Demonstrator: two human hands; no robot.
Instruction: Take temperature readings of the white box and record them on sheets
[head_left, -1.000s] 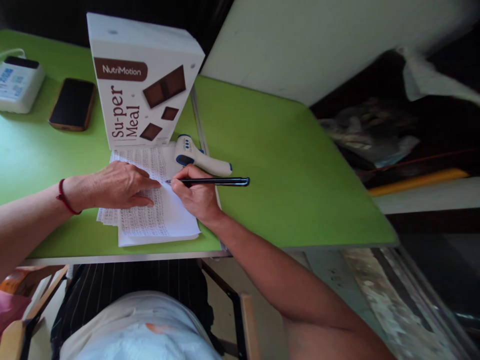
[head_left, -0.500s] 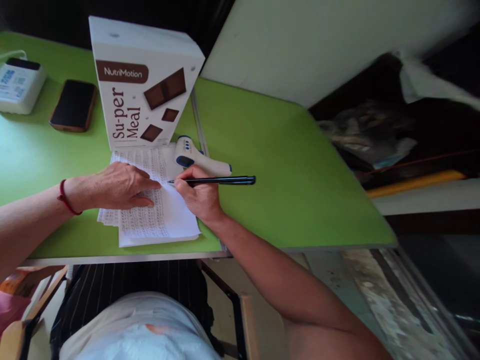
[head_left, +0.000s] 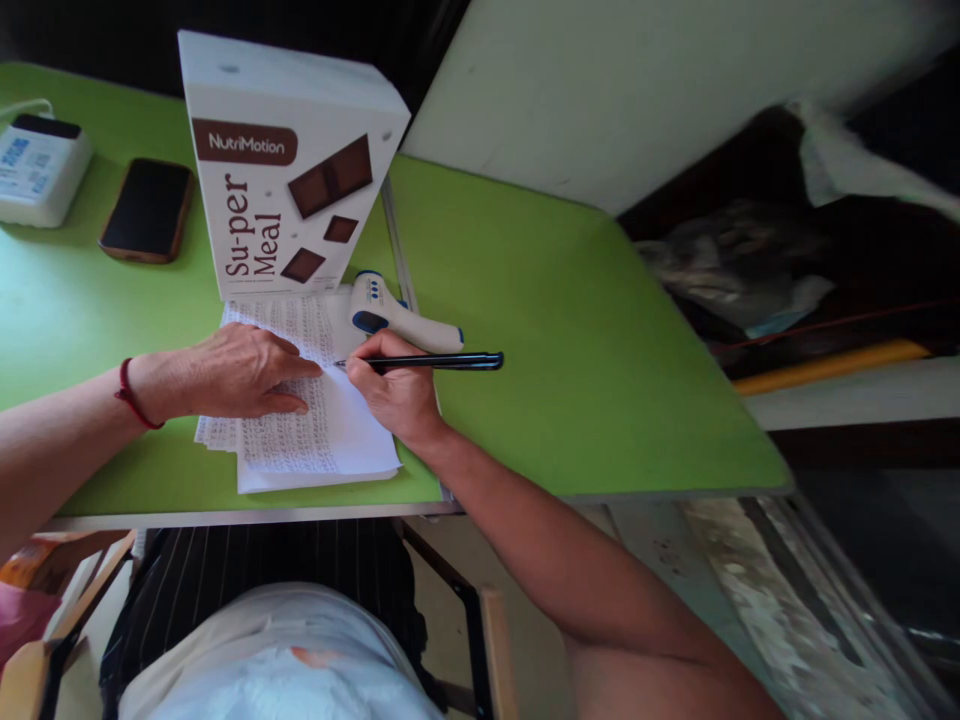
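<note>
Green tabletop: writing seems in hand on paper.
Right grip pinches the pen; left grip, at its nine o'clock, rests unclenched; next stroke likely needs steady paper.

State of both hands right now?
Left hand: open, lying on the written sheets.
Right hand: closed, grip around the black pen.

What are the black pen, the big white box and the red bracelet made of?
The black pen is probably glossy plastic: light shines in a streak along its barrel.
The big white box looks like smooth printed cardboard, with flat sides and folded-looking edges.
The red bracelet may be dull cord or thread, since it's thin and not shiny, but it's too small to be sure.
</note>
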